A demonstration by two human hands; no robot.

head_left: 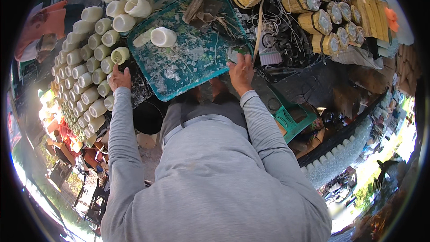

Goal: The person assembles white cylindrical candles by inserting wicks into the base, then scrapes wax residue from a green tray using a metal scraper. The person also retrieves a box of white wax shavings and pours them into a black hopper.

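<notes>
My left hand (pixel 120 78) is at the left of a teal tray (pixel 156 92), its fingers apart beside a pale, hollow wax-like cup (pixel 120 55) at the edge of a large group of similar cups. Whether a fingertip touches that cup I cannot tell. My right hand (pixel 242 74) is over the tray's near right corner, fingers spread, close to a small pale scrap (pixel 234 54). I see nothing gripped in it. One whitish cup (pixel 163 37) lies in the tray, which is littered with white flakes, dry stalks and a brown cardboard piece (pixel 201 11).
Rows of pale cups (pixel 89 95) fill the left side. Bundled yellow cylinders with bands and loose cords (pixel 301 0) lie at the back right. A green plastic chair (pixel 293 118) stands right of my legs, and a dark round container (pixel 149 117) sits below the tray's left side.
</notes>
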